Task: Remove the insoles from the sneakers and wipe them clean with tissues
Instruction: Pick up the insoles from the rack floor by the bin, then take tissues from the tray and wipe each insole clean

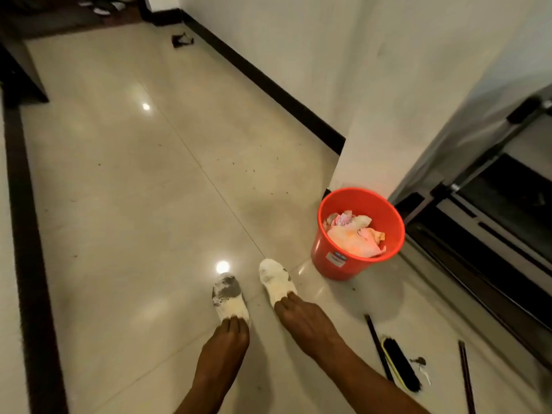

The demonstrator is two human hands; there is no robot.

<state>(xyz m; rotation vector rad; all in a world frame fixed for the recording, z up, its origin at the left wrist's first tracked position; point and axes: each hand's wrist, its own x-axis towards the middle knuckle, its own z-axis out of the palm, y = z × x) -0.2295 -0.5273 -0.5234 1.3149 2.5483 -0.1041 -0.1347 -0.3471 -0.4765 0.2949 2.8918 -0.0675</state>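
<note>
Here, in the head view: left hand (225,339) stretched forward, gripping by its heel end a flat white insole with a grey, dirt-smeared toe (230,297). Fingers (231,321) pressed together and bent down over that heel end, pinching it; thumb hidden underneath.

Just beside it, to the right and slightly farther forward, right hand (301,315) holding a flat white insole with faint yellowish marks (276,282) the same way. Fingers (286,300) side by side and curled onto the heel end, thumb out of sight. Both insoles toe-away, apart from each other, held out over a glossy cream tiled floor (134,189) scattered with dark specks.

Near the yellow-marked insole, a round red plastic bucket (325,258) upright on the floor at the corner of a white wall (403,100), with crumpled pale tissues (355,237) piled inside. A dark skirting board (268,85) running along the foot of the wall.

Close to the right forearm, a black-bristled brush (400,366) lying on the tiles, a small bunch of keys (419,361) just beside it. A thin dark stick (378,348) on the brush's left and another thin dark stick (466,380) farther right.
</note>
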